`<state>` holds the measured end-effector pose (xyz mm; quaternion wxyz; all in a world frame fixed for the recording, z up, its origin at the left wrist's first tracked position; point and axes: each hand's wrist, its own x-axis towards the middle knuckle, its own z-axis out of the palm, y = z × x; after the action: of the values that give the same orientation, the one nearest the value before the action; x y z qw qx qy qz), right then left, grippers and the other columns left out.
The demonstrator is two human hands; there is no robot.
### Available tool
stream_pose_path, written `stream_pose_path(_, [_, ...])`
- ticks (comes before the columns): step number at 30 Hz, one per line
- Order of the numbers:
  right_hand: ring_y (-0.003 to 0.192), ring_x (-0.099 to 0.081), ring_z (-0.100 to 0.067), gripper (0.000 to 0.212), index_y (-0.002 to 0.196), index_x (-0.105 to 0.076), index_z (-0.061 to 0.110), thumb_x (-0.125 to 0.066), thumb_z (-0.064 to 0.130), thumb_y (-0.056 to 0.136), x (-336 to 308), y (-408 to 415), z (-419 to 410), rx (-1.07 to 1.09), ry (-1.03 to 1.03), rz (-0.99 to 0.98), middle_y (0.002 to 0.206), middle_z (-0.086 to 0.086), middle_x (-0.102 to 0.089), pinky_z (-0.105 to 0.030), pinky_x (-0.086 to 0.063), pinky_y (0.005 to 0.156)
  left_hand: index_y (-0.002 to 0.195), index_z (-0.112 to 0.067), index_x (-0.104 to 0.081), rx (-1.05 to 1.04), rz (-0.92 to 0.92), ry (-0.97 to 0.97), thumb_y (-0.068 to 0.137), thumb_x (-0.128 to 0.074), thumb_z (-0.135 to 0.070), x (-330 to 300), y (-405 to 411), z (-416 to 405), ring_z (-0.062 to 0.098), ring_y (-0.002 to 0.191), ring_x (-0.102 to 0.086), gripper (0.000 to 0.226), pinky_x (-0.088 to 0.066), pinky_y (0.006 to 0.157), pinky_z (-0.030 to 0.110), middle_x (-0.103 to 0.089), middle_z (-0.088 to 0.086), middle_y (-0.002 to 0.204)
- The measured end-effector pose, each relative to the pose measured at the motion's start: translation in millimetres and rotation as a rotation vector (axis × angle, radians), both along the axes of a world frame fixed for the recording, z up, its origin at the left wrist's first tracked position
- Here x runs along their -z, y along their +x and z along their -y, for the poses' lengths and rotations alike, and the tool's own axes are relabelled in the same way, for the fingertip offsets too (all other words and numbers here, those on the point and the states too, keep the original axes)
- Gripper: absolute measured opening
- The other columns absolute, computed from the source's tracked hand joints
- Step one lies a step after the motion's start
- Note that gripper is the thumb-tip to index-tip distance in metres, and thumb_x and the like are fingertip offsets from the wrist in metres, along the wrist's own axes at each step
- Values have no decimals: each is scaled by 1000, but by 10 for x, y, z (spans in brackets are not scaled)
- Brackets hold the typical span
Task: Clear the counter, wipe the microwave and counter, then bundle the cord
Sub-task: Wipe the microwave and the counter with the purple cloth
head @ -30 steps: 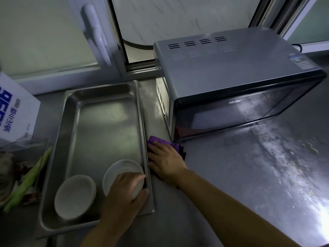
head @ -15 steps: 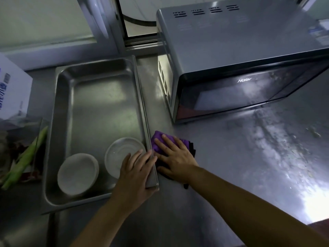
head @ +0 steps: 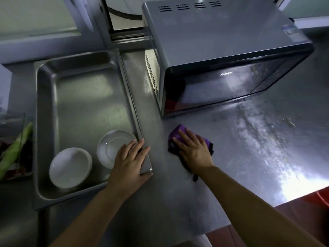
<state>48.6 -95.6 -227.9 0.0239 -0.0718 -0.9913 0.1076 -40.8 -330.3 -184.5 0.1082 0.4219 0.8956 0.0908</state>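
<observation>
A silver microwave [head: 222, 38] with a dark glass door stands at the back of the steel counter [head: 178, 202]. My right hand [head: 193, 149] lies flat on a purple cloth [head: 178, 133], pressing it onto the counter in front of the microwave's left corner. My left hand [head: 130, 160] rests palm down with fingers spread on the front right rim of a steel tray [head: 83, 97]. Two white bowls [head: 70, 167] [head: 112, 147] sit inside the tray at its near end. No cord shows.
Crumbs and wet streaks [head: 288, 122] spread over the counter to the right. Green vegetables in a clear bag [head: 14, 152] lie left of the tray. A white box [head: 4, 86] stands at far left. The counter's front edge runs at lower right.
My right hand slid the cloth right and toward me, away from the tray's edge. My left hand came off the bowl and now lies on the tray's rim.
</observation>
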Motion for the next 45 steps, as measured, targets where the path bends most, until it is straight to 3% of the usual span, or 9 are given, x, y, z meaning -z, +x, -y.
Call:
stream_pose_path(5, [146, 0, -21, 51, 145, -24, 40, -39, 42, 96, 0, -298, -190, 249, -20, 220, 159, 4, -7, -47, -11, 115, 144, -21, -30, -9, 23, 15, 76, -56, -59, 9, 29, 37, 21, 142, -11, 82, -8, 115, 36, -18, 1, 155])
stream_pose_path(10, [145, 9, -20, 57, 146, -8, 46, -32, 50, 94, 92, -222, 136, 112, 19, 275, 159, 7, 3, -49, -1, 113, 131, -6, -49, -202, 36, 247, 83, -41, -43, -124, 139, 206, 21, 129, -31, 61, -15, 110, 28, -49, 12, 137])
stream_pose_path(13, [145, 9, -22, 61, 146, 0, 44, -30, 52, 93, 159, 37, 370, 16, 83, 274, 159, 6, 3, -50, 0, 113, 126, -4, -52, -341, 14, 288, 84, -37, -35, -143, 277, 362, 24, 128, -35, 54, -14, 108, 27, -53, 13, 133])
stream_pose_path(19, [145, 12, -27, 64, 147, 1, 39, -29, 53, 93, 179, 502, 724, -158, 112, 267, 159, 1, 3, -52, 4, 112, 125, -4, -53, -589, -32, 270, 86, -31, -30, -227, 785, 688, 27, 127, -34, 51, -22, 108, 38, -52, 14, 132])
stream_pose_path(24, [144, 12, -32, 66, 149, 2, 32, -28, 53, 94, 138, 721, 1199, -55, 61, 297, 159, -6, 4, -57, 2, 111, 120, 1, -57, -716, -37, 277, 86, -35, -28, -246, 1356, 945, 36, 124, -41, 50, -39, 99, 54, -56, 18, 127])
stream_pose_path(27, [142, 19, -37, 70, 147, 12, 28, -28, 53, 94, 154, 738, 1525, -25, 52, 331, 157, -11, 16, -60, 5, 110, 121, 0, -57, -777, -22, 265, 87, -36, -27, -195, 1600, 1119, 33, 124, -39, 48, -40, 98, 54, -57, 16, 125])
stream_pose_path(32, [140, 20, -40, 73, 147, 14, 25, -32, 50, 95, 141, 644, 2049, -67, 33, 326, 156, -15, 17, -63, 5, 108, 118, 0, -58, -816, -16, 248, 90, -33, -27, -133, 1778, 1384, 30, 125, -39, 46, -41, 98, 50, -59, 16, 121])
stream_pose_path(38, [142, 17, -38, 69, 148, 8, 25, -30, 49, 95, 207, 466, 2622, -256, 24, 293, 157, -13, 11, -62, 11, 107, 117, 0, -59, -825, -13, 254, 91, -30, -28, -68, 1700, 1746, 25, 124, -37, 48, -31, 101, 31, -60, 13, 120])
stream_pose_path(45, [144, 11, -33, 66, 148, -2, 31, -35, 49, 94, 295, 558, 2810, -470, 34, 208, 159, -6, 6, -60, 7, 109, 117, 0, -60, -831, 26, 236, 90, -40, -18, 68, 1612, 1929, 32, 119, -45, 38, -36, 99, 41, -60, 15, 120])
